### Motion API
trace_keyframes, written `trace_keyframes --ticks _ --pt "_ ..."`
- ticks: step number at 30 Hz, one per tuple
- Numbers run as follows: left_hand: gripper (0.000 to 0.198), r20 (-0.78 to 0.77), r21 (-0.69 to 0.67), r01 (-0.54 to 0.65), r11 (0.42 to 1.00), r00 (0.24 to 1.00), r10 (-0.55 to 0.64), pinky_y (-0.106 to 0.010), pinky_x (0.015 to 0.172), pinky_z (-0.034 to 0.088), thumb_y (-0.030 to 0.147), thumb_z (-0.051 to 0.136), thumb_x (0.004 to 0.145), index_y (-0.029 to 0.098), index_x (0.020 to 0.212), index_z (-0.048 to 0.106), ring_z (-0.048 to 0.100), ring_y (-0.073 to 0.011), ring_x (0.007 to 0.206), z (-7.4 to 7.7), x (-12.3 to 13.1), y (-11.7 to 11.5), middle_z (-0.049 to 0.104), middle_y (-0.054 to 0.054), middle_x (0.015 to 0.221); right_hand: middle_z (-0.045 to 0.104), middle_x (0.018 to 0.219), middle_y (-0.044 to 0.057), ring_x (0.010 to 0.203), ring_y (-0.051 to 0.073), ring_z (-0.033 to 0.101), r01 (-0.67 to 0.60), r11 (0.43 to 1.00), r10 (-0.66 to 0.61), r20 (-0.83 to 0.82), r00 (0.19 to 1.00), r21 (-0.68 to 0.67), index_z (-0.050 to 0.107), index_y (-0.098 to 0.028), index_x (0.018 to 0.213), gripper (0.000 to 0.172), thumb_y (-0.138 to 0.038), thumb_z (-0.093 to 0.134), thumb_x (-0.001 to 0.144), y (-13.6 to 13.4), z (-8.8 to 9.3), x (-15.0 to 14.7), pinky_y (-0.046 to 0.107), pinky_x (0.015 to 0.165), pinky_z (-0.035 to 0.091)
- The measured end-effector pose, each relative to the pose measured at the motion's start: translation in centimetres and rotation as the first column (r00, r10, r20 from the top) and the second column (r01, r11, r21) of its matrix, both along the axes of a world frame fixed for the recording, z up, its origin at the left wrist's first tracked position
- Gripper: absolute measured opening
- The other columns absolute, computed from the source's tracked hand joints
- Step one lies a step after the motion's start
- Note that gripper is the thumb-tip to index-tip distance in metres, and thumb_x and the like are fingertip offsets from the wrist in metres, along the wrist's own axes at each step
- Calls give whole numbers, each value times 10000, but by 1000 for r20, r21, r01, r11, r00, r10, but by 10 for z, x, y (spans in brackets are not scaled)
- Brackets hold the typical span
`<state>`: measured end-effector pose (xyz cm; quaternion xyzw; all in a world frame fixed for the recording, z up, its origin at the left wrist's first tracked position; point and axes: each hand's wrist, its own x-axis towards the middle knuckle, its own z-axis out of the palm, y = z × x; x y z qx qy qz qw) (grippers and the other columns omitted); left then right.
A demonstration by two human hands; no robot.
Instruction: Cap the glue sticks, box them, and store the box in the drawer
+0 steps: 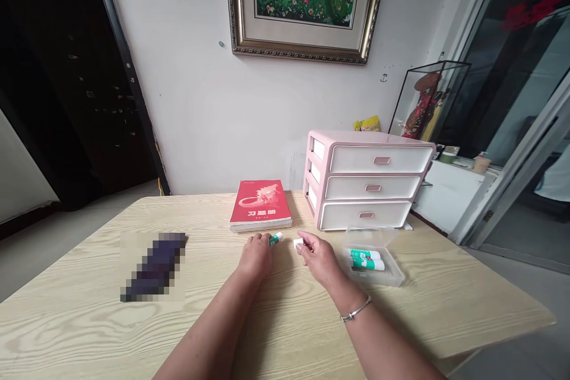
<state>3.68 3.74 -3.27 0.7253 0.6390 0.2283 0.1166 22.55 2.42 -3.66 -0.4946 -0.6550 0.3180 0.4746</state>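
Note:
My left hand (257, 255) is closed around a green and white glue stick (275, 239), whose white end points right, toward my other hand. Between the thumb and fingers of my right hand (317, 255) is a small white cap (298, 243), held apart from the glue stick. To the right of that hand lies an open clear plastic box (394, 276) with its lid tipped back. Green and white glue sticks (365, 259) lie side by side inside it. My left palm hides part of the glue stick it holds.
Behind my hands lies a red book (261, 202) on the wooden table (200, 332). A pink and white drawer unit (371, 184) stands at the back right, close behind the clear box. On the left is a dark, pixelated flat object (155, 267).

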Motion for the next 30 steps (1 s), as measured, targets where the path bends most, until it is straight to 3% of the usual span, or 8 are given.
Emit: trace_keyframes --ticks 3,6,7,9,13,19,25,30 --pt "298 235 -88 145 985 964 -121 -298 708 464 321 373 974 163 1122 577 617 -226 879 14 -4 -19 648 -80 960 665 809 68 700 187 607 1 1000 -3 -257 966 -9 623 -98 1237 556 -482 598 836 -1 10 1 273 525 478" --pt "344 696 -114 416 902 682 -226 -257 619 447 434 439 939 173 1143 536 586 -200 889 31 -7 -41 606 -82 1034 655 792 57 653 153 568 10 999 2 -330 944 35 630 -103 1214 567 -523 616 833 -6 17 2 265 540 473" --pt "334 770 -100 466 879 596 -229 -250 612 435 425 469 922 175 1134 536 571 -188 879 36 -7 -47 595 -84 1054 656 792 53 640 145 559 4 999 12 -334 943 46 630 -109 1213 560 -524 615 839 -8 18 2 264 547 474" --pt "290 826 -95 508 856 520 -218 -244 604 413 376 506 893 183 1106 548 536 -159 821 43 -6 -56 587 -73 1048 656 776 43 620 136 550 -17 998 37 -325 945 63 633 -122 1204 534 -522 613 850 -12 20 1 261 546 468" --pt "270 801 -169 492 854 574 -172 -246 600 380 318 499 873 216 1113 571 495 -138 752 47 -4 -59 588 -39 985 672 796 43 676 149 591 -73 990 105 -274 956 122 656 -145 1152 450 -487 625 862 -16 20 1 265 592 485" --pt "301 650 -190 463 866 720 -242 -246 632 354 478 512 899 202 970 608 465 -136 734 44 -10 -55 536 6 821 706 881 58 760 159 620 -169 967 202 -166 965 193 677 -158 1178 390 -412 627 886 -16 19 8 293 717 520" --pt "355 594 -169 525 834 729 -339 -249 650 361 521 489 916 199 1016 601 456 -133 719 36 -16 -51 543 6 834 720 932 75 790 171 634 -187 953 194 -3 981 240 692 -153 1176 354 -353 617 894 -22 23 8 293 719 518" --pt "400 607 -178 561 808 709 -358 -225 593 348 574 470 916 192 926 587 432 -124 670 36 -15 -53 495 19 753 725 896 55 786 172 645 -216 943 196 102 975 254 701 -184 1167 321 -354 615 908 -26 23 4 300 740 521"
